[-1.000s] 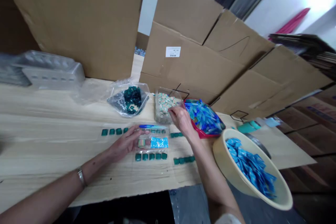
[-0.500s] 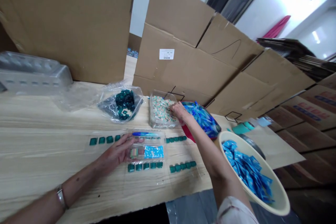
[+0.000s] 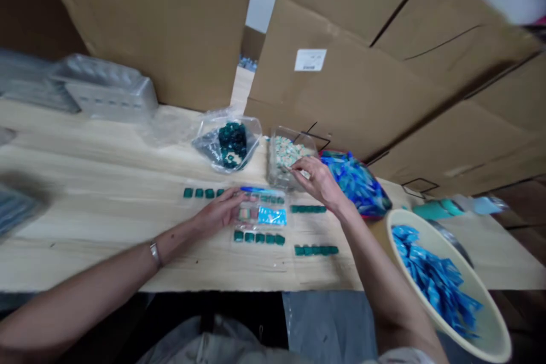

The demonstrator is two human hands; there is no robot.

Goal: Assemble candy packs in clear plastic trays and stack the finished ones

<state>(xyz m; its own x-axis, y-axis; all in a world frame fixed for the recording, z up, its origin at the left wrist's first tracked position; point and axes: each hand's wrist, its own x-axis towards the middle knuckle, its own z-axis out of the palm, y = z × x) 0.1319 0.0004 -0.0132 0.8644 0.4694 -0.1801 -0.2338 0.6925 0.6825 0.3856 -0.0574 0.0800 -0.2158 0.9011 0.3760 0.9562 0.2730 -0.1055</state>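
Observation:
My left hand (image 3: 220,211) lies over the left end of a clear plastic tray (image 3: 251,228), its fingers stretched out beside a blue pen (image 3: 256,189). In the tray lie a light blue patterned packet (image 3: 272,216), a small pale piece (image 3: 244,214) and dark green square pieces (image 3: 260,238). My right hand (image 3: 314,177) is pinched closed at the front right of a clear box (image 3: 279,177) of small pale tiles (image 3: 288,151). Something tiny may be between the fingertips; blur hides what it is.
A clear bag (image 3: 205,142) of dark green pieces stands behind the tray. Blue pens (image 3: 354,182) fill a red container on the right, near a cream tub (image 3: 401,217) of blue packets. Stacked clear trays (image 3: 111,91) sit at the left. Tall cardboard (image 3: 341,96) walls the back.
My right hand has drawn back from inside the tile box to its near side, fingers pinched. My left hand stays on the tray. The view has shifted, bringing my lap into sight.

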